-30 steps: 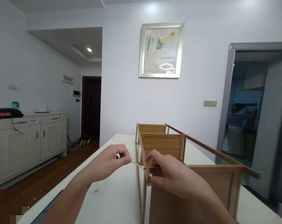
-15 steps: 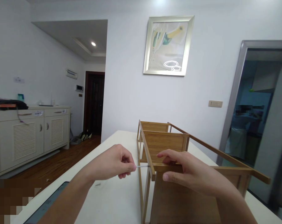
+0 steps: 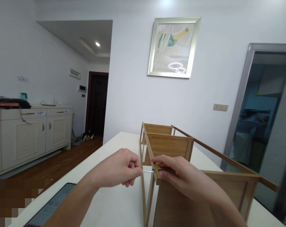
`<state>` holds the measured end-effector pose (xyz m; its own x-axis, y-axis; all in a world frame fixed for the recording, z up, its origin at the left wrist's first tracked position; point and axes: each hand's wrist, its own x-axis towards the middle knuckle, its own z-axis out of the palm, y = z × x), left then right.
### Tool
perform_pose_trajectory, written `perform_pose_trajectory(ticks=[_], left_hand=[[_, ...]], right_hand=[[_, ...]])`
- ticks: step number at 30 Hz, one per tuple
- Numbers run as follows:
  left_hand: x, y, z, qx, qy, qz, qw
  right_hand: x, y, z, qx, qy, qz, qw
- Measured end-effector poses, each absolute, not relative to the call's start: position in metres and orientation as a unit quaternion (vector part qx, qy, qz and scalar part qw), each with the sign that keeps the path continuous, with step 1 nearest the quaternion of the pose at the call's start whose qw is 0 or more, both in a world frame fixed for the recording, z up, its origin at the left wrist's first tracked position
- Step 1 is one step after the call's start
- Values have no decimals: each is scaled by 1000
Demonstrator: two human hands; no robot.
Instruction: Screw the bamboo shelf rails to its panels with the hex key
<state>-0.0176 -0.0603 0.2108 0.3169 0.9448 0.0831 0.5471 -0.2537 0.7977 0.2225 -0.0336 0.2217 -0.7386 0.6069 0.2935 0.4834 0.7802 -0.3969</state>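
A wooden shelf frame (image 3: 171, 145) lies on its side on a white table (image 3: 114, 201). My left hand (image 3: 124, 167) is closed, pinching a thin metal hex key (image 3: 147, 171) between thumb and finger. The far tip of the key meets the outer side of the frame's near left rail, at the joint with a wooden shelf panel. Across that rail, my right hand (image 3: 180, 176) has its fingertips on top and its thumb against the inner side, gripping it close to the joint. The bent end of the key is hidden in my left hand.
A phone (image 3: 51, 201) lies at the table's left edge, partly behind my left forearm. Beyond the table stands a white cabinet (image 3: 31, 126) along the left wall. A person (image 3: 245, 129) is in the room through the right doorway.
My right hand has come down onto the rail and closed around it; before, its fingers hovered apart over the panel. My left hand keeps the key at the joint. The view has shifted slightly.
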Motion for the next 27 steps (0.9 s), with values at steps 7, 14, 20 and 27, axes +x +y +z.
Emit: perform_pose_trajectory(ticks=[7,14,20,27], left_hand=[[-23,-57,210,730,506,296,350],[-23,-52,205,737,504,291,343],[-18,-44,199,733,504,318,327],[-7,-38,194,739,493,340,308]], right_hand=[[223,-32,219,-306,-913,157,218],[219,-17,212,-342,-892,177,236],[225,-2,213,-337,-869,258,255],[234,6,215,-347,-857,290,247]])
